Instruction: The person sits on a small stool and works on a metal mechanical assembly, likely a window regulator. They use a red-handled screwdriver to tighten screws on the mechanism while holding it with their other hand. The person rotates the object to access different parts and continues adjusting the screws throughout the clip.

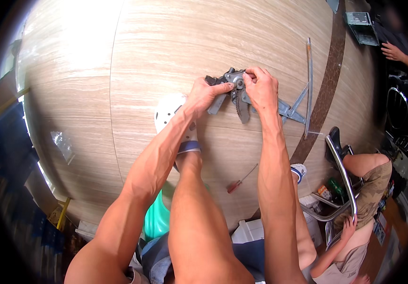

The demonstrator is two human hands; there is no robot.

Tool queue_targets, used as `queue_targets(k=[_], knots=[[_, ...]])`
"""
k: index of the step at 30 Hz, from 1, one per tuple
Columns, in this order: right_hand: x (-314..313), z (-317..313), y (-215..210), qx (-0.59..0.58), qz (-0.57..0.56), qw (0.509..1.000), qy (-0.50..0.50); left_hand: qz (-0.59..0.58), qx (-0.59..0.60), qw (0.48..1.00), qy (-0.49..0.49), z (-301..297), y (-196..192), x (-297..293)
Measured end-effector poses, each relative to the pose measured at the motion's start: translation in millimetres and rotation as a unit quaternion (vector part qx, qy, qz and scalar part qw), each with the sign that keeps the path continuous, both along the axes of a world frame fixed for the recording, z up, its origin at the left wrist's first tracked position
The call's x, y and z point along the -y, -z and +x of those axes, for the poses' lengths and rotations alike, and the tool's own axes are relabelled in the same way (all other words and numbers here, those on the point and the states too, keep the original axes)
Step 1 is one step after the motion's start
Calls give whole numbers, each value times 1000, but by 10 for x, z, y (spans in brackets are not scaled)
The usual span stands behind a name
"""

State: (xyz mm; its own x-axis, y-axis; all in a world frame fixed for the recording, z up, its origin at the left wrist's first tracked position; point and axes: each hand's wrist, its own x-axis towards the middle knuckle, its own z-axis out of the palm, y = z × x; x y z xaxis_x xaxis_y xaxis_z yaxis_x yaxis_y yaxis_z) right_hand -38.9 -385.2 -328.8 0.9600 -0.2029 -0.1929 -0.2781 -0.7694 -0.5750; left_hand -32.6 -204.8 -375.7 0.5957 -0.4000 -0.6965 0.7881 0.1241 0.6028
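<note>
A grey metal window regulator (289, 111) with scissor-like arms, a toothed sector gear (243, 110) and a black motor-like part (213, 80) extends over the tiled floor. My left hand (204, 96) is closed on its left end, the thumb pressed against the metal near a round pivot. At the upper right of that pivot, my right hand (262, 89) pinches the mechanism with thumb and bent fingers. Whatever small piece may be between those fingertips is hidden. The regulator's long rail (309, 71) lies to the right, beyond my right hand.
A red-handled screwdriver (234, 186) lies on the floor between my legs. My foot in a white clog (167, 106) stands left of the regulator. A person sits on a metal-framed chair (348, 177) at right; another person's hand (393, 51) shows at upper right. A green stool (156, 217) is below me.
</note>
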Motion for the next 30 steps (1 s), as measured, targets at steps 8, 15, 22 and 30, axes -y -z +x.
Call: queue_targets(k=[8,15,22,30], knots=[[-17,61,-27,-8,-40,999,-17,5,0,1000,-5,-11,35,-6],[-2,77,-41,-22,-64,998,-19,6,2,1000,-3,-23,63,0],[16,74,-39,-30,-52,998,-17,3,9,1000,-7,-31,105,4],[37,41,-11,-29,-40,999,-9,-1,10,1000,-7,-33,114,19]])
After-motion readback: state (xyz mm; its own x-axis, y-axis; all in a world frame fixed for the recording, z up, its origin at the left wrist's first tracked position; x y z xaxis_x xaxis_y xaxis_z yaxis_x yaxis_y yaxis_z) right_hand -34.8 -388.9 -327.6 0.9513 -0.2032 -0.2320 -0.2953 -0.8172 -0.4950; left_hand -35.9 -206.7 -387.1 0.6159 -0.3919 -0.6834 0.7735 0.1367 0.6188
